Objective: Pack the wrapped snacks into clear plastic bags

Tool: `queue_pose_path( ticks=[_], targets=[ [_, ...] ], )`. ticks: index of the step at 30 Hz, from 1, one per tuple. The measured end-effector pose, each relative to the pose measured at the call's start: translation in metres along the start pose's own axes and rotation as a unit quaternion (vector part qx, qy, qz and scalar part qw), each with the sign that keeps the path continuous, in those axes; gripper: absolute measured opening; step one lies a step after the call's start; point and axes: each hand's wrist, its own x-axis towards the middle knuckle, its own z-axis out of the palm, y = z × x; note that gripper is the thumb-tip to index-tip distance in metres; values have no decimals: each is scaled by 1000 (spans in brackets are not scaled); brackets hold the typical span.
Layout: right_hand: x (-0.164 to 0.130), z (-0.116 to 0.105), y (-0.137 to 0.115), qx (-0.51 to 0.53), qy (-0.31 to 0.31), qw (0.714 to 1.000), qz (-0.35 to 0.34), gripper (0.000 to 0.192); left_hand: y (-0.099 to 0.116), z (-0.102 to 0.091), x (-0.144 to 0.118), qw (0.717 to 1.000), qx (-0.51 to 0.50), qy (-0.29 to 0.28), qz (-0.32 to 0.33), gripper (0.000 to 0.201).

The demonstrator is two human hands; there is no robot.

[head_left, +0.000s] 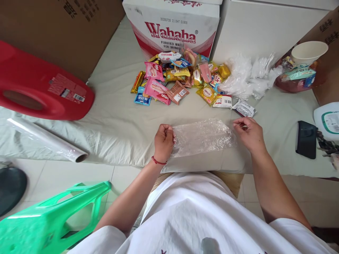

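A crinkled clear plastic bag (201, 137) stretches sideways between my hands, above the near edge of the cloth-covered surface. My left hand (164, 141), with a red cord at the wrist, is closed on the bag's left end. At the opposite end, my right hand (249, 132) has its thumb and fingers pinched together at the thin film; the exact grip is hard to see. Beyond the bag lies a pile of wrapped snacks (174, 76) in pink, yellow, blue and brown. A heap of crumpled clear bags (246, 76) sits right of them.
A white Wahaha carton (174, 28) stands behind the snacks. On the left are a red jug (45, 84) and a film roll (47, 139). A phone (306, 139), a white bottle (328, 120) and a paper cup (309, 53) are rightward. A green stool (53, 215) stands lower left.
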Motion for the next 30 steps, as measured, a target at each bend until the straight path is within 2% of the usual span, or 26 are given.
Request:
queue_pose_path(
  ticks=[2,4,8,10,12,16,21,25,27,30],
  targets=[
    [5,2,-13,4,21,999,-25,16,-1,0,0,1000,6,-4,2,24],
    [11,6,-27,9,6,998,-60,16,-1,-1,0,1000,11,-6,2,22],
    [23,24,-43,-18,-100,983,-156,22,0,-2,-3,1000,16,-9,-4,19],
    [29,36,-44,-40,-142,973,-178,32,1,-4,-4,1000,11,-17,-6,22],
    [33,46,-44,-63,-170,967,-177,32,2,-6,-5,1000,1,-27,-5,24],
    [40,55,-42,-71,-209,960,-170,21,1,-14,-5,999,15,-34,2,21],
    [43,51,-42,-42,-173,970,-164,20,-2,-25,-6,999,43,-32,-11,19],
    [37,49,-52,-28,-151,974,-168,19,-3,-30,-7,998,51,-37,-18,19],
    [31,52,-61,-13,-186,965,-184,18,-3,-30,-8,998,51,-39,-15,18],
    [23,63,-72,-33,-271,942,-193,16,-3,-30,-8,997,54,-50,-16,18]
  ],
)
